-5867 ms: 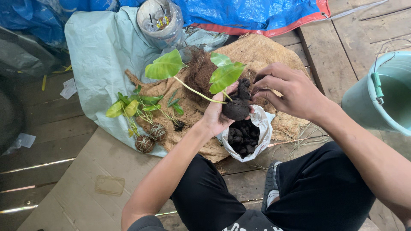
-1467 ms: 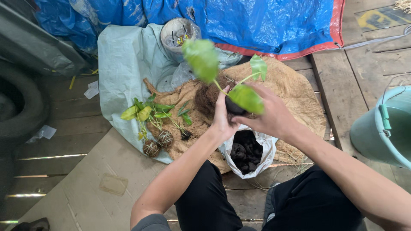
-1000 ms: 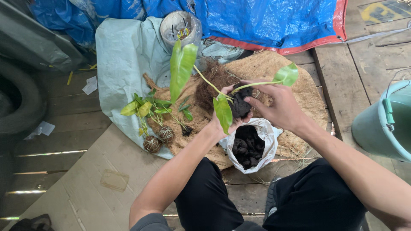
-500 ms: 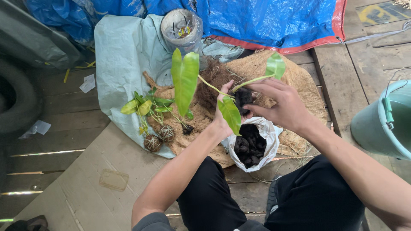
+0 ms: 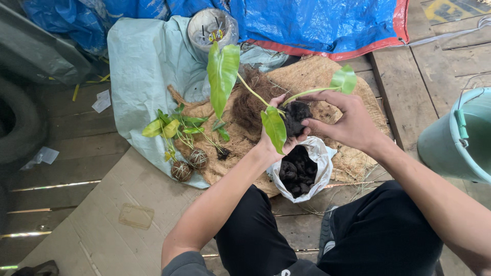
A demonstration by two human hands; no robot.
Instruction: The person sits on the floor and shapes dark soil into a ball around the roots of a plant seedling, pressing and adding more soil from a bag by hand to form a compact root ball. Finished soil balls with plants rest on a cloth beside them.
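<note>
Both hands hold a small green plant (image 5: pixel 224 76) whose roots are packed in a dark soil ball (image 5: pixel 296 116). My left hand (image 5: pixel 273 140) cups the ball from below. My right hand (image 5: pixel 343 120) presses on it from the right side. Three leaves stick out on long stems to the left and upward. Directly beneath the hands stands an open white bag of dark soil lumps (image 5: pixel 300 168). A heap of brown coconut fibre (image 5: pixel 250 105) lies just behind the hands on a burlap mat (image 5: pixel 353 158).
Two finished fibre-wrapped plant balls (image 5: pixel 189 163) with green leaves lie left on a pale sheet (image 5: pixel 143 66). A teal bucket (image 5: pixel 460 143) stands at the right. A plastic-wrapped container (image 5: pixel 209 28) and blue tarp (image 5: pixel 317 23) sit behind. A tyre (image 5: pixel 20 128) is at far left.
The plant has been turned in the hands; its large leaf swung from the middle to the upper left. Both hands stay over the soil bag, still gripping the soil ball.
</note>
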